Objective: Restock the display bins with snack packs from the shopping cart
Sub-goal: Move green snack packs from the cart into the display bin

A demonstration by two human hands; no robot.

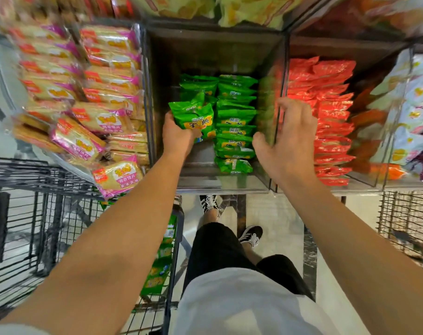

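Head view: the left hand (178,139) grips a small bunch of green snack packs (193,117) by their near ends, fingers curled under and thumb on top, holding them over the empty left side of the middle display bin (157,93). The right hand (285,139) holds nothing; its fingers are loosely spread and rest against the clear divider (279,110) on the bin's right wall. I'd judge these packs light and soft, crinkly film with air inside and brittle snack pieces, so a gentle grip across the flat faces or the sealed edge should do better than squeezing the middle; the glossy wrap looks a bit slippery. They are bright green with yellow-orange printing and white lettering. A tidy row of green packs (234,122) already runs near to far along the bin's right side. To the left sits a bin of pink-and-tan packs (104,93); to the right, red packs (331,112). The shopping cart (60,213) stands at near left, with more green packs (161,262) showing through its wire.
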